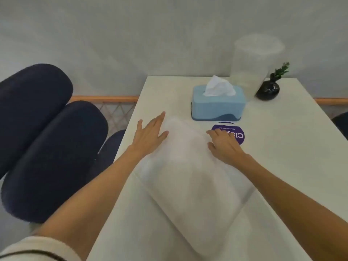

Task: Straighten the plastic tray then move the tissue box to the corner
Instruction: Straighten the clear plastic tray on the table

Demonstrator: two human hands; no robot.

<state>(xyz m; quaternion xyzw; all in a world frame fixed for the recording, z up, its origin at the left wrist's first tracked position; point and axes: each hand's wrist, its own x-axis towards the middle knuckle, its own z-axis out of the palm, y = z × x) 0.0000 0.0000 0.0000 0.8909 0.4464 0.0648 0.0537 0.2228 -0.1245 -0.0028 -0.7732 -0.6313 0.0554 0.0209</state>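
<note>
- Pale wall stood behind a white table (282,140), with dark blue cushioned chairs (47,140) to its left.
- A clear plastic tray (190,166) lay askew on the near part of the table, one corner pointing away from the person.
- The left hand (148,134) rested flat against the tray's far left edge, fingers spread and gripping nothing.
- The right hand (224,146) pressed on the tray's far right edge, fingers loosely bent and unclenched, partly covering a round purple sticker (235,134).
- A blue tissue box (218,102) sat just beyond the tray, a white tissue poking from its top.
- Near the far right corner stood a clear tub (252,61) and a small black vase (268,89) with a green sprig.
</note>
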